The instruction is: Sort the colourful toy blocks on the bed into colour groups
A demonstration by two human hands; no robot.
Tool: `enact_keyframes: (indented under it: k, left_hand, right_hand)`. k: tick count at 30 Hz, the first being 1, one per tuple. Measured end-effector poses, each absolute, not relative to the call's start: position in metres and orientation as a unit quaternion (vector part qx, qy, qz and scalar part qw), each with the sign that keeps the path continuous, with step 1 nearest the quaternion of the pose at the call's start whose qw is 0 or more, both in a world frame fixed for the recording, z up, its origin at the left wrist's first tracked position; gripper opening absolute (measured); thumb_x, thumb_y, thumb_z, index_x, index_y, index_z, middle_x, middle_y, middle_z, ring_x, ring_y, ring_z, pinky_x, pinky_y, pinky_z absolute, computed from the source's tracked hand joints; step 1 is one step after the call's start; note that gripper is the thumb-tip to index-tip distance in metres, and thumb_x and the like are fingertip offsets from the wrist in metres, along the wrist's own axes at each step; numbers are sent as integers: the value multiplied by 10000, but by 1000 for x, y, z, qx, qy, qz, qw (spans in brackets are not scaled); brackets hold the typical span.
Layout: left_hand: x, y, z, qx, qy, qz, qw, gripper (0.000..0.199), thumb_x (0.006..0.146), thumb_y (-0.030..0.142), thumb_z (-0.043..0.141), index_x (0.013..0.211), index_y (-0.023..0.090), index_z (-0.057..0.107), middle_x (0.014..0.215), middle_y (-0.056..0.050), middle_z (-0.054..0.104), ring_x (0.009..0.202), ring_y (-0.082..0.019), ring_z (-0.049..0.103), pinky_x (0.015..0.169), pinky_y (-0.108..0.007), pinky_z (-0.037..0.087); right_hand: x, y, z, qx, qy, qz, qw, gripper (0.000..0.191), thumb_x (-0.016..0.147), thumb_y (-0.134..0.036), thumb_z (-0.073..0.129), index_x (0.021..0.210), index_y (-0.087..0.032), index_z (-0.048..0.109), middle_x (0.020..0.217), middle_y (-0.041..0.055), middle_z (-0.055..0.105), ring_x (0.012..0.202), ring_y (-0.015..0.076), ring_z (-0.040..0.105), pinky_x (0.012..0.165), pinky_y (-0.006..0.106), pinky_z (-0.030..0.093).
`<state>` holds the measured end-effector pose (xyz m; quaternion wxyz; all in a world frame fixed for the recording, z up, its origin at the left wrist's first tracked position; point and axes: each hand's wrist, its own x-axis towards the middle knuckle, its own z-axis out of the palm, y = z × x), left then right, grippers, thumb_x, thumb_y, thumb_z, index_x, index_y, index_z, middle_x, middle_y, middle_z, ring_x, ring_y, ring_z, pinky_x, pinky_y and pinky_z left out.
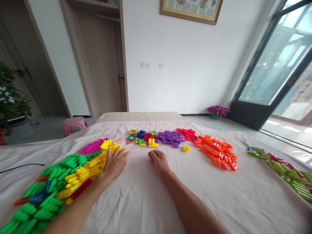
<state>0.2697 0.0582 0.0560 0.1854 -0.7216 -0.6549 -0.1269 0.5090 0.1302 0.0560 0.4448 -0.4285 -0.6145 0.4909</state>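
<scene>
Green plastic tubes (24, 213) lie nearest, too heaped for me to count; alongside, the yellow tube heap (95, 162) slants away rightward along its long axis. I see the left hand (115, 163) spread, released, over its far end. The right hand (159, 160) curls over the tablecloth (138, 201); whether it grasps anything, I cannot tell. One framed calligraphy (191, 11) carries characters too small to read.

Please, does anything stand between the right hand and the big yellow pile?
Yes: the left hand. It is spread at the right edge of the yellow pile, across the straight way from the right hand. Between the two hands I see only cloth.
</scene>
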Motion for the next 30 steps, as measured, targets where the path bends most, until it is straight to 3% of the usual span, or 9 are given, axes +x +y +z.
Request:
enact_keyframes:
  k: [7, 12, 16, 19, 21, 27, 30]
  left_hand:
    - [231, 39, 47, -715, -669, -102, 176, 433, 940, 197, 407, 1284, 297, 650, 1361, -68, 635, 1331, -319, 455, 1146, -663, 127]
    - [222, 25, 55, -692, -692, -96, 180, 502, 898, 71, 355, 1238, 253, 676, 1359, -94, 638, 1308, -346, 485, 1109, -720, 139]
    - [253, 28, 64, -668, -712, -89, 200, 453, 898, 138, 392, 1243, 185, 681, 1374, -170, 613, 1322, -407, 471, 1086, -748, 168]
    - [286, 38, 60, -705, -678, -108, 179, 444, 931, 242, 428, 1328, 237, 627, 1430, -114, 580, 1360, -341, 463, 1126, -614, 297]
    - [301, 44, 51, -722, -659, -161, 137, 433, 945, 267, 434, 1328, 212, 630, 1426, -132, 580, 1345, -318, 489, 1117, -539, 368]
    - [302, 50, 28, -723, -650, -223, 77, 418, 950, 297, 455, 1301, 181, 650, 1399, -130, 600, 1319, -275, 519, 1136, -467, 389]
    - [298, 49, 27, -721, -650, -230, 69, 415, 936, 279, 475, 1303, 196, 651, 1401, -112, 601, 1327, -259, 512, 1142, -451, 388]
  right_hand:
    - [509, 131, 54, -430, -619, 483, 445, 307, 821, -430, 533, 778, -172, 694, 818, 48, 689, 747, 178, 619, 658, 270, 500]
    - [509, 133, 52, -424, -641, 461, 443, 312, 844, -414, 504, 777, -176, 696, 801, 39, 691, 702, 169, 615, 636, 263, 491]
    - [509, 133, 53, -428, -673, 423, 431, 308, 858, -397, 490, 783, -189, 706, 794, 33, 700, 742, 182, 636, 664, 266, 489]
    - [509, 131, 54, -433, -689, 386, 435, 316, 871, -391, 479, 792, -196, 715, 844, 44, 724, 822, 204, 656, 719, 283, 494]
    - [509, 130, 55, -438, -691, 361, 448, 325, 884, -390, 469, 818, -198, 723, 882, 52, 735, 856, 211, 661, 772, 299, 498]
    - [539, 177, 74, -488, -699, 210, 478, 360, 914, -376, 452, 1020, -203, 749, 1045, 83, 739, 980, 238, 654, 912, 356, 486]
    - [579, 222, 92, -548, -712, 117, 423, 404, 952, -357, 401, 1131, -200, 728, 1173, 114, 706, 1126, 257, 608, 1006, 387, 434]
